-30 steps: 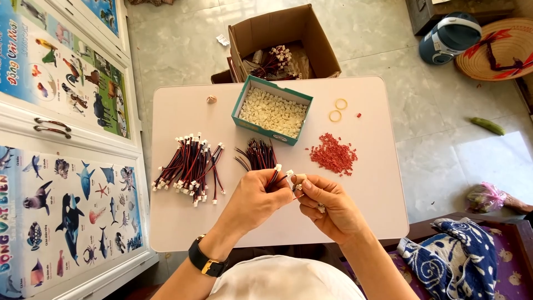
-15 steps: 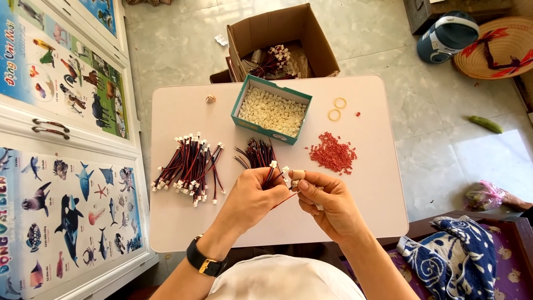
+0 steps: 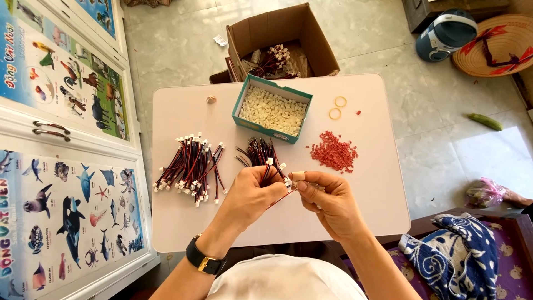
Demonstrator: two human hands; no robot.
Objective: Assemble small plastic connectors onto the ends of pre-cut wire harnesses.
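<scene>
Red-black wire bundle (image 3: 262, 158) fanned above table, white connectors (image 3: 270, 161) at near ends, partly hidden.

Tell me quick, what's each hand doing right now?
Left hand: closed around a bundle of red-black wires.
Right hand: pinching a single red wire at the fingertips.

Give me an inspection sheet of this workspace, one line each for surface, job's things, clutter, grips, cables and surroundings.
Surface: small pale table, on a tiled floor.
Job's things: bundle of red and black wires in the left hand; one wire pinched by the right hand; teal tray of white connectors; pile of red bits.
Clutter: two yellow rubber bands; a small shell-like bit.
Grips: both hands closed on wires.
Cables: finished wires with white plugs lie to the left.
Surroundings: open cardboard box, animal posters, conical hat, patterned blue cloth.
</scene>
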